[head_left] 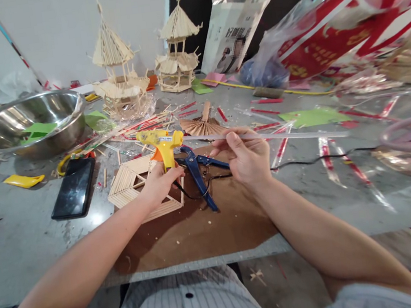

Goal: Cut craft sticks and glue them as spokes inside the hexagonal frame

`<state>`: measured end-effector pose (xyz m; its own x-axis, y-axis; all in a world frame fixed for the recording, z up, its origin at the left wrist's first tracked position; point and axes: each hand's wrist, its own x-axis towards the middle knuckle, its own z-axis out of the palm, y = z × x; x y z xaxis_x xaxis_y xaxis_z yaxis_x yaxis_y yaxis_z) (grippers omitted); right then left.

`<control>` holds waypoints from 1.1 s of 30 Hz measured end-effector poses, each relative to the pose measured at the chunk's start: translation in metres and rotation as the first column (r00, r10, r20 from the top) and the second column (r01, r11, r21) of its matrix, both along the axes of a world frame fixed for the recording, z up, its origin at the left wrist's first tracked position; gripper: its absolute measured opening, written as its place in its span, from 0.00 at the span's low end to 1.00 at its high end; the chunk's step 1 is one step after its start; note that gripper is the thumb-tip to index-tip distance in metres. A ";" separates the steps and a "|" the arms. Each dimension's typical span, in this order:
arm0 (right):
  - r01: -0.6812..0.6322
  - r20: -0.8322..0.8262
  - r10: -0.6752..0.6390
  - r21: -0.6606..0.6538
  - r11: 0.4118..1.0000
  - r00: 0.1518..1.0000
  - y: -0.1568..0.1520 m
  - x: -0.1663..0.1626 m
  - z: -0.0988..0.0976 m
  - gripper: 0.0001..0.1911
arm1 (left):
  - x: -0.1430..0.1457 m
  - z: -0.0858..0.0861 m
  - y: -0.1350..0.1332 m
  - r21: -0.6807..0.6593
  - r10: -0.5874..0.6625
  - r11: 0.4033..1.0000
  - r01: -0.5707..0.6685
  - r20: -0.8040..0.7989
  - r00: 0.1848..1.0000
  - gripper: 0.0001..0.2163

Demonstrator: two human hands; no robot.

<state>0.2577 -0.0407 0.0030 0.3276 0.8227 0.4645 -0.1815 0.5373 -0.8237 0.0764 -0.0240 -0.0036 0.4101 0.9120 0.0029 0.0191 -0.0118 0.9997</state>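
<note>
Reaches in over the tabletop (pixel 41 261) with both forearms bare below short striped sleeves, angled up from the lower corners toward the middle. Holds a yellow glue gun (pixel 169 151) by the handle in the left hand (pixel 161 182), with the grip closed around it and the orange trigger on the handle's left side. Pinches a translucent glue stick (pixel 294 136) between thumb and fingers of the right hand (pixel 247 158), at the end of a forearm slanting inward, with the grip closed on the rod. Stretches nearly level from the gun's rear to well past the right hand. Overlaps in view, at the left hand, a hexagonal stick frame (pixel 125 189) partly on a brown board (pixel 216 236); cannot tell whether touching. Lies between the hands: a blue hand tool (pixel 194 170). Bears on the gun a small pale label (pixel 165 139), too small to read. Shows dark characters on a white tote bag (pixel 221 28) and gold ones on a red bag (pixel 327 39), both too blurred to read.
</note>
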 end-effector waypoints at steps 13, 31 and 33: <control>0.040 -0.012 -0.039 0.028 0.999 0.999 0.005 0.003 -0.003 0.05 | 0.000 0.003 -0.003 -0.023 -0.042 0.999 0.042 0.009 0.999 0.05; 0.015 -0.042 -0.017 -0.068 0.998 0.999 0.000 -0.003 0.000 0.09 | 0.003 0.008 -0.008 -0.011 0.021 1.000 -0.023 -0.145 0.989 0.07; 0.004 -0.053 -0.010 -0.109 0.994 0.999 -0.001 -0.004 0.001 0.11 | 0.003 0.007 -0.007 0.030 0.016 0.999 -0.010 -0.184 0.983 0.06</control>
<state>0.2540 -0.0414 0.0039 0.3556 0.8650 0.3539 -0.2230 0.4463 -0.8667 0.0792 -0.0314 0.0031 0.3943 0.9179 -0.0451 0.2033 -0.0393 0.9783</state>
